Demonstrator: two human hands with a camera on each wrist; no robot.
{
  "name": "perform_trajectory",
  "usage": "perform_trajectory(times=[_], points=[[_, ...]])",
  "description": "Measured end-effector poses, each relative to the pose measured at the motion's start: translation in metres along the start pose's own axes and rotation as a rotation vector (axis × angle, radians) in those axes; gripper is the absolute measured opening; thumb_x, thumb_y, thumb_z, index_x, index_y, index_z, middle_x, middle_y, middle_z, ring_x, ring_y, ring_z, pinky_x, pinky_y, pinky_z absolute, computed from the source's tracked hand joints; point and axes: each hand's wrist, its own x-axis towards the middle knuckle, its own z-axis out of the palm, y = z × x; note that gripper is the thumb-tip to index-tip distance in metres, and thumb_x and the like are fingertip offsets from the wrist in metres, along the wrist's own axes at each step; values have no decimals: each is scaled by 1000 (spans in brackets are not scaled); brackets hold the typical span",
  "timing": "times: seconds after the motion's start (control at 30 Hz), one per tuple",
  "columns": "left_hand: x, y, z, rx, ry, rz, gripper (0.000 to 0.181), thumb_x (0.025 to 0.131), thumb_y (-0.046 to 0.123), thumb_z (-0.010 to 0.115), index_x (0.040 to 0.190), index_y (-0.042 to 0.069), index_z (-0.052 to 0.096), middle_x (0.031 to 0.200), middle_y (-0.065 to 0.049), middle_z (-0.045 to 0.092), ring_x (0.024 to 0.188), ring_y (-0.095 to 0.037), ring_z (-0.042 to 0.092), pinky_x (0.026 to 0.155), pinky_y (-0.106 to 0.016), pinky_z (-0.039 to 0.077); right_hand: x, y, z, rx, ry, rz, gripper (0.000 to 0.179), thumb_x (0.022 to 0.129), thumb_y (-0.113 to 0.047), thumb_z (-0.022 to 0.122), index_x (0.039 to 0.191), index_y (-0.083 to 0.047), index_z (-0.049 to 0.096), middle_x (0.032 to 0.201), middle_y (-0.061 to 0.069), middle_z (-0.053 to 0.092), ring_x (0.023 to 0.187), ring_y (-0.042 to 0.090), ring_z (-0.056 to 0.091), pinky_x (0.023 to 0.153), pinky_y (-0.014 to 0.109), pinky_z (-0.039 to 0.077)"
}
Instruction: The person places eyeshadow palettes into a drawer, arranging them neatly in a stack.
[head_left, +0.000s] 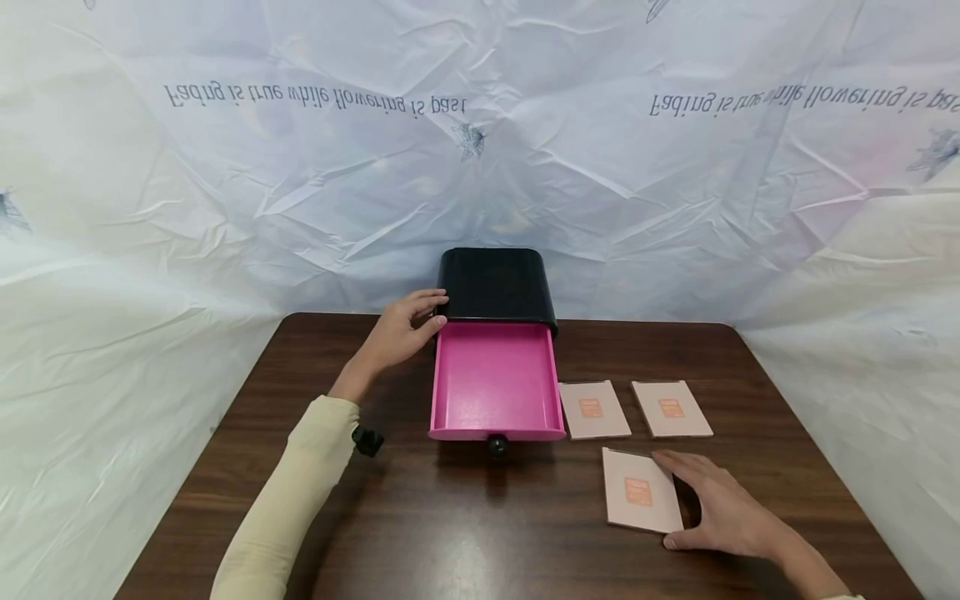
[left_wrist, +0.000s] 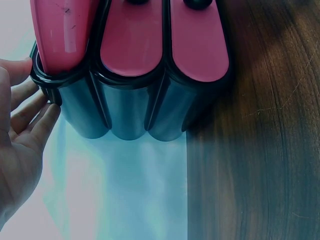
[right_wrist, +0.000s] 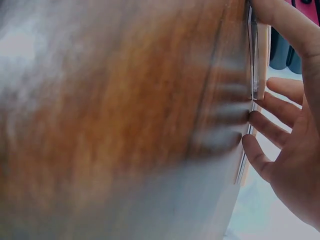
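Observation:
A black three-tier drawer cabinet [head_left: 495, 283] stands at the back of the table, its pink top drawer [head_left: 495, 375] pulled out with nothing inside. My left hand [head_left: 405, 327] rests at the cabinet's upper left edge, fingers fairly straight. In the left wrist view the thumb and fingertips of the left hand [left_wrist: 22, 130] touch the black rim beside the drawer. At the front right, my right hand [head_left: 723, 504] holds the nearest pale CD case [head_left: 637, 492] by its right side, thumb and forefinger at opposite corners. The case's thin edge [right_wrist: 257, 60] shows in the right wrist view.
Two more pale CD cases lie flat behind the held one: one [head_left: 596, 410] close beside the drawer, another [head_left: 672, 408] farther right. A black knob [head_left: 497, 446] sticks out from the drawer's front. White printed sheeting [head_left: 360, 192] surrounds the dark wooden table [head_left: 450, 533].

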Motion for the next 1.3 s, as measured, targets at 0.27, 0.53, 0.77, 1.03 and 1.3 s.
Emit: perform_trajectory(times=[0.27, 0.53, 0.77, 1.03, 1.3], points=[[0, 0, 0, -2, 0, -9, 42, 103, 27, 63, 138, 4, 64, 149, -10, 55, 136, -26, 54, 110, -43, 48, -2, -1, -2, 2, -2, 29, 111, 66, -72, 84, 151, -9, 50, 149, 20, 52, 134, 48, 46, 92, 71, 46], [0, 0, 0, 2, 7, -1, 42, 103, 27, 64, 137, 3, 64, 148, -10, 56, 136, -26, 54, 110, -43, 48, -5, -5, -8, 21, 49, 22, 109, 68, -68, 85, 152, -10, 48, 151, 22, 48, 134, 47, 44, 88, 67, 50], [0, 1, 0, 2, 5, 4, 42, 103, 27, 64, 137, 3, 64, 148, -10, 55, 137, -26, 53, 110, -42, 49, -1, -10, -23, 23, 139, 2, 107, 67, -57, 91, 155, -16, 46, 151, 26, 47, 132, 54, 43, 86, 76, 46], [0, 2, -1, 2, 8, 1, 42, 103, 26, 64, 137, 3, 64, 148, -10, 56, 136, -26, 54, 109, -42, 49, 18, -18, -42, 21, 210, -12, 109, 66, -50, 94, 158, -27, 41, 151, 25, 48, 133, 52, 43, 87, 77, 44], [0, 1, 0, 6, 9, 5, 42, 103, 26, 64, 137, 2, 64, 148, -11, 56, 136, -25, 54, 109, -42, 49, 42, -31, -62, 30, 249, -33, 107, 66, -46, 95, 157, -24, 43, 153, 21, 47, 137, 51, 40, 89, 77, 41]])
